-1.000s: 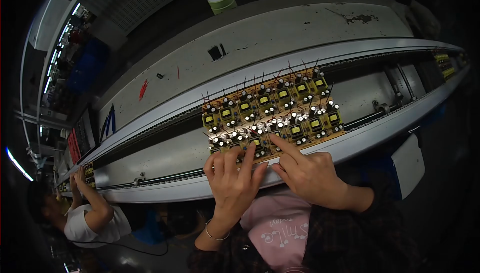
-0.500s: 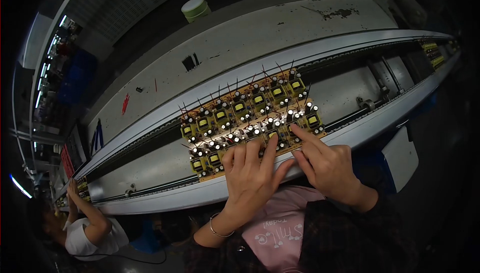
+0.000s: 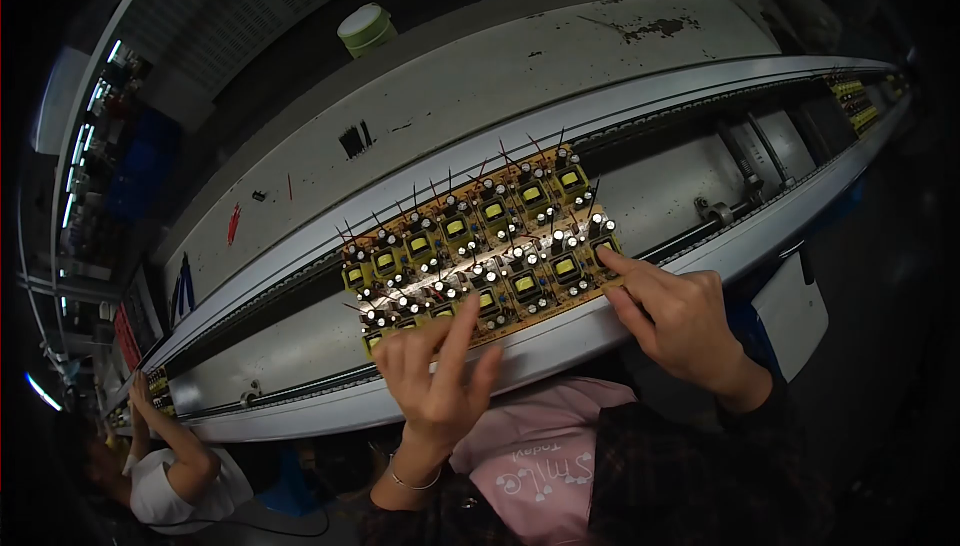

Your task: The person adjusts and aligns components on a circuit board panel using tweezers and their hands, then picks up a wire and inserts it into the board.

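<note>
A panel of circuit boards (image 3: pixel 470 264), with rows of yellow-topped transformers, capacitors and upright thin wires, lies across the conveyor rails. My left hand (image 3: pixel 437 371) is over the panel's near edge, index finger raised toward a transformer (image 3: pixel 487 301) and the other fingers apart, holding nothing. At the panel's right end, my right hand (image 3: pixel 675 314) has its index fingertip on the last near-row transformer (image 3: pixel 603 251). Its thumb is apart from that finger, and nothing is held. The left fingers hide part of the near row.
The conveyor (image 3: pixel 540 341) runs from lower left to upper right. Another board panel (image 3: pixel 853 106) lies far right. A co-worker (image 3: pixel 185 476) reaches to boards at far left. Beyond are red pieces (image 3: pixel 233 224), black strips (image 3: pixel 355 140) and a green tub (image 3: pixel 366 30).
The panel has shifted left in view with the surroundings. My right hand has moved to its right-end transformer. My left hand has moved left and lifted a little.
</note>
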Demonstrator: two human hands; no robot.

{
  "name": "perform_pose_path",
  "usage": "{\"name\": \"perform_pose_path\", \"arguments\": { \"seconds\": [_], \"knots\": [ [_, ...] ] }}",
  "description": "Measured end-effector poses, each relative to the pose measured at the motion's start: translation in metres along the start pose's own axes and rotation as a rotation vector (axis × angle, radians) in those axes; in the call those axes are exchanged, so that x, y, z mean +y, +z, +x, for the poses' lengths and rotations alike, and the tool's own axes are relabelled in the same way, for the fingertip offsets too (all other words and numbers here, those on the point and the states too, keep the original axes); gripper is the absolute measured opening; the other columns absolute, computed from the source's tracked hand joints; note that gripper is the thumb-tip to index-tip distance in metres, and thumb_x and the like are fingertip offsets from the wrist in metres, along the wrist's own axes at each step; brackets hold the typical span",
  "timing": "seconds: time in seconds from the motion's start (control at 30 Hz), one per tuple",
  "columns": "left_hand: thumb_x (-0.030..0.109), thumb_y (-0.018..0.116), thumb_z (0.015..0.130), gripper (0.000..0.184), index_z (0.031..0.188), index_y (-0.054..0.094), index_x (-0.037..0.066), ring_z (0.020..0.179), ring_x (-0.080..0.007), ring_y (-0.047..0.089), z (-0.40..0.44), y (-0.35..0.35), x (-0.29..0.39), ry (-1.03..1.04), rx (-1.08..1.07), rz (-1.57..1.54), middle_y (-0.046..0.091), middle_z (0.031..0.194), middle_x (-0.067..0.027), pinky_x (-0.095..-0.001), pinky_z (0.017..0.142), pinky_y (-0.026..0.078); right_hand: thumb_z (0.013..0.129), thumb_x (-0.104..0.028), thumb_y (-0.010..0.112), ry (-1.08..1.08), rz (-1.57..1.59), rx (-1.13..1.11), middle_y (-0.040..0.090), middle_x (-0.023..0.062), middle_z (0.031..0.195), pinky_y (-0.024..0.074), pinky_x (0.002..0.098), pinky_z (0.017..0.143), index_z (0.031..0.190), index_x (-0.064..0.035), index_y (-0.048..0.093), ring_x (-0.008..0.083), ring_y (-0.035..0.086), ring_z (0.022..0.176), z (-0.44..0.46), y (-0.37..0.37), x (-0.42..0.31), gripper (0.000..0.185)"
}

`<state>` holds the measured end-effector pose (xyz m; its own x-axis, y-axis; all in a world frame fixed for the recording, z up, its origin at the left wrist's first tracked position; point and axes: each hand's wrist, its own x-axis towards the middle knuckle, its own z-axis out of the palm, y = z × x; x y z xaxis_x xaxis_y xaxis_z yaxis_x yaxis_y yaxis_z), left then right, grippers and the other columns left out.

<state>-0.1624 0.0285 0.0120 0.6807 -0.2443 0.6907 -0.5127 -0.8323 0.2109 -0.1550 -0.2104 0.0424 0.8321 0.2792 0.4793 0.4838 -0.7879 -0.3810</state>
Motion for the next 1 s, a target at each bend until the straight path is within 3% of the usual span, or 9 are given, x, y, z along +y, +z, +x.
{"name": "perform_pose_path", "arguments": {
  "seconds": [0.1, 0.2, 0.27, 0.43, 0.6, 1.0],
  "knots": [
    [0.025, 0.064, 0.085, 0.029, 0.108, 0.067, 0.007, 0.072, -0.0166, 0.046, -0.004, -0.014, -0.019, -0.026, 0.168, 0.042, 0.058, 0.086, -0.0022, -0.0324, 0.075, 0.039, 0.085, -0.005, 0.059, 0.008, 0.199, -0.058, 0.067, 0.0072, 0.071, 0.0300, 0.0264, 0.039, 0.087, 0.0020, 0.065, 0.0126, 0.038, 0.039, 0.023, -0.014, 0.007, 0.010],
    [0.016, 0.062, 0.085, 0.024, 0.106, 0.067, 0.005, 0.069, -0.0169, 0.047, -0.011, -0.025, -0.041, -0.011, 0.273, 0.064, 0.062, 0.083, -0.0033, -0.0327, 0.074, 0.041, 0.089, -0.009, 0.056, -0.062, 0.100, 0.077, 0.056, 0.0044, 0.054, 0.0292, 0.0293, 0.040, 0.087, -0.0001, 0.065, 0.0158, 0.039, 0.038, 0.056, -0.008, 0.019, 0.012],
    [0.004, 0.059, 0.082, 0.024, 0.105, 0.066, 0.004, 0.070, -0.0168, 0.048, -0.018, -0.028, -0.053, -0.046, 0.367, 0.081, 0.064, 0.080, -0.0047, -0.0319, 0.073, 0.041, 0.093, -0.015, 0.053, -0.048, -0.108, -0.064, 0.055, 0.0040, 0.053, 0.0295, 0.0318, 0.042, 0.086, -0.0032, 0.062, 0.0196, 0.040, 0.036, 0.069, -0.001, 0.028, 0.016],
    [-0.004, 0.057, 0.077, 0.031, 0.106, 0.065, 0.002, 0.069, -0.0167, 0.048, -0.025, -0.025, -0.066, -0.210, 0.396, -0.097, 0.066, 0.076, -0.0049, -0.0308, 0.073, 0.042, 0.096, -0.021, 0.049, -0.072, -0.297, -0.145, 0.053, 0.0044, 0.050, 0.0291, 0.0327, 0.043, 0.084, -0.0057, 0.059, 0.0214, 0.039, 0.035, 0.078, 0.007, 0.030, 0.022],
    [-0.009, 0.059, 0.072, 0.035, 0.105, 0.065, 0.001, 0.067, -0.0166, 0.048, -0.024, -0.025, -0.064, -0.226, 0.320, -0.208, 0.066, 0.072, -0.0042, -0.0290, 0.071, 0.042, 0.097, -0.027, 0.046, -0.054, -0.298, -0.243, 0.057, 0.0093, 0.052, 0.0368, 0.0349, 0.043, 0.088, -0.0045, 0.059, 0.0280, 0.051, 0.040, 0.096, 0.001, 0.027, 0.027],
    [-0.012, 0.060, 0.068, 0.036, 0.101, 0.067, 0.000, 0.064, -0.0157, 0.048, -0.027, -0.028, -0.068, -0.212, 0.349, -0.263, 0.066, 0.069, -0.0032, -0.0272, 0.067, 0.043, 0.098, -0.027, 0.045, -0.131, -0.254, -0.372, 0.056, 0.0077, 0.052, 0.0365, 0.0347, 0.046, 0.083, -0.0045, 0.059, 0.0259, 0.048, 0.039, 0.111, 0.009, 0.008, 0.030]
  ]
}}
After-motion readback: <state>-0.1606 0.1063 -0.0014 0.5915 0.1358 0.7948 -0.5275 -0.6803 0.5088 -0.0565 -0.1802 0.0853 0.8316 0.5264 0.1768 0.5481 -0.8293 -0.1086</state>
